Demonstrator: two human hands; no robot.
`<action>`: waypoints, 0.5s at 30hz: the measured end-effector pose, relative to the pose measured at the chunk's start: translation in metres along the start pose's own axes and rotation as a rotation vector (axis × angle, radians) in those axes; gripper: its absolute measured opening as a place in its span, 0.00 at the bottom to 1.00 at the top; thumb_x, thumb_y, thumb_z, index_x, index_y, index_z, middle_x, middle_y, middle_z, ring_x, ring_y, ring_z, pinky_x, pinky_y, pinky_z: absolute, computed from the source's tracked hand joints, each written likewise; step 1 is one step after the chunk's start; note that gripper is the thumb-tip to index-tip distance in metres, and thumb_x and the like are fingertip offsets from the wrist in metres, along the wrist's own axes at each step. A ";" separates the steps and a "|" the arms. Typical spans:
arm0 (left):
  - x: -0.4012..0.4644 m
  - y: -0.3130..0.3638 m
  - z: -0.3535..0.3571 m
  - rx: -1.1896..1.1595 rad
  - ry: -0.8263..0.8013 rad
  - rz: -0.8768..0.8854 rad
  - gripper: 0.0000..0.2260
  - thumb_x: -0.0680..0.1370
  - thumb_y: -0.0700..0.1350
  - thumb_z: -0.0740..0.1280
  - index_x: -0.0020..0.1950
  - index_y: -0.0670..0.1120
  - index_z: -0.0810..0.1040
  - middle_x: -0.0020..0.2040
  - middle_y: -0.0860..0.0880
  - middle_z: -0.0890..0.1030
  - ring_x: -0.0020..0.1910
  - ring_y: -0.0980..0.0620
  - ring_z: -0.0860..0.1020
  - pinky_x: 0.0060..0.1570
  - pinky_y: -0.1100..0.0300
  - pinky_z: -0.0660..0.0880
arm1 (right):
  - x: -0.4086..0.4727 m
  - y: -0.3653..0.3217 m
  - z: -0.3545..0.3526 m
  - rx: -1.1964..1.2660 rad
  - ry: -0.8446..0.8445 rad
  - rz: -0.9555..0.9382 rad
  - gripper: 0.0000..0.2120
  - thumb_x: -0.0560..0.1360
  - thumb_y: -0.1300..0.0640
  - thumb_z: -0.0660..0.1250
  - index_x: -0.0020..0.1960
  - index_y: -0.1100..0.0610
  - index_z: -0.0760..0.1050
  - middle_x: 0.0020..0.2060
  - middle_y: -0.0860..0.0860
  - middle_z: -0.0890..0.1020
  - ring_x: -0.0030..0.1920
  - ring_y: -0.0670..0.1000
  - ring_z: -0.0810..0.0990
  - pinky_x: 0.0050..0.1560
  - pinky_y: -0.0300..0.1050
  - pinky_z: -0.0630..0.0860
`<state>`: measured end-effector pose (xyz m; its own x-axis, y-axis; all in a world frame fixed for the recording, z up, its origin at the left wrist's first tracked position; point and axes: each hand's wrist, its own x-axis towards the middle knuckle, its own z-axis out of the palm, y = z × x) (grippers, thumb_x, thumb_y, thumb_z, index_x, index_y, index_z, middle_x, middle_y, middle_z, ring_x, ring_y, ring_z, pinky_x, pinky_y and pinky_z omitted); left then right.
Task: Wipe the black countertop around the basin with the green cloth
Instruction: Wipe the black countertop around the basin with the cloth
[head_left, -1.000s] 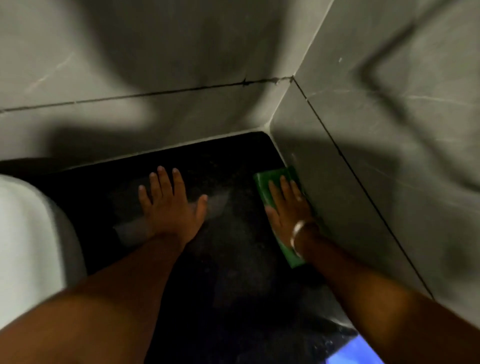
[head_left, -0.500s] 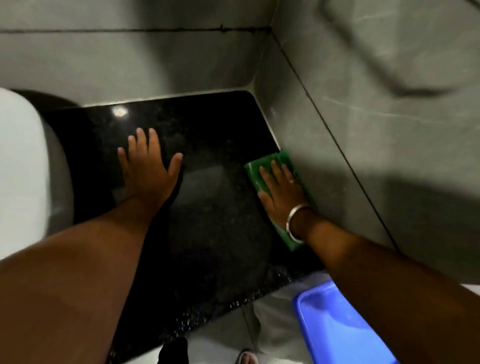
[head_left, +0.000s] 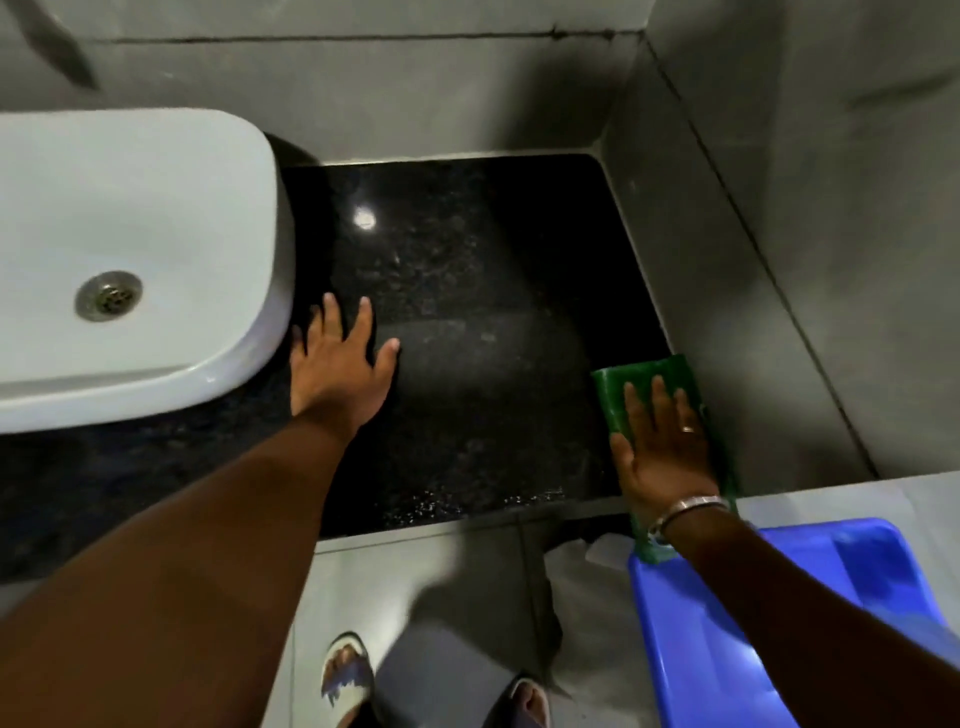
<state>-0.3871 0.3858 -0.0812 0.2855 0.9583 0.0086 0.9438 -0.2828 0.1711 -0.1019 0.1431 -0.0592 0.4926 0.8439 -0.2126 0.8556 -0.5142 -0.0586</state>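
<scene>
The black speckled countertop (head_left: 467, 291) fills the corner between two grey tiled walls. A white basin (head_left: 130, 218) with a metal drain sits on it at the left. My right hand (head_left: 662, 447) presses flat on the green cloth (head_left: 618, 384) at the counter's front right corner, against the right wall; the cloth's near end hangs past the counter edge. My left hand (head_left: 340, 366) rests flat on the counter, fingers spread, beside the basin's right rim.
A blue plastic tub (head_left: 727, 639) stands on the floor below the right front corner. Grey walls (head_left: 779, 260) close the counter at the back and right. My sandalled feet (head_left: 345, 670) show on the grey floor tiles.
My right hand has slid the green cloth along the right wall toward the front edge. The left hand has shifted toward the basin. The view has tilted down, showing basin, floor and tub.
</scene>
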 end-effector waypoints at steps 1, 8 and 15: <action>0.001 0.000 0.003 0.007 -0.001 -0.002 0.32 0.77 0.65 0.51 0.78 0.54 0.57 0.80 0.38 0.56 0.79 0.39 0.56 0.75 0.40 0.53 | -0.001 -0.016 0.003 0.015 0.024 0.055 0.34 0.74 0.40 0.42 0.78 0.52 0.51 0.78 0.59 0.52 0.76 0.64 0.50 0.75 0.60 0.50; 0.005 -0.006 0.002 0.001 0.001 0.016 0.31 0.78 0.65 0.51 0.78 0.55 0.58 0.80 0.39 0.57 0.79 0.40 0.57 0.74 0.39 0.55 | -0.048 -0.188 0.023 0.068 0.031 -0.231 0.32 0.73 0.42 0.55 0.74 0.53 0.62 0.74 0.60 0.65 0.73 0.66 0.62 0.71 0.65 0.60; 0.007 -0.010 0.007 -0.055 -0.030 0.029 0.32 0.77 0.66 0.50 0.79 0.55 0.56 0.81 0.40 0.54 0.80 0.41 0.53 0.75 0.40 0.49 | -0.014 -0.052 0.004 -0.056 0.089 -0.083 0.31 0.77 0.40 0.42 0.75 0.52 0.60 0.75 0.60 0.61 0.74 0.64 0.61 0.73 0.61 0.57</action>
<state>-0.3935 0.3953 -0.0893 0.3181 0.9479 -0.0152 0.9248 -0.3067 0.2250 -0.1537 0.1572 -0.0575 0.4301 0.8945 -0.1221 0.9002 -0.4352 -0.0172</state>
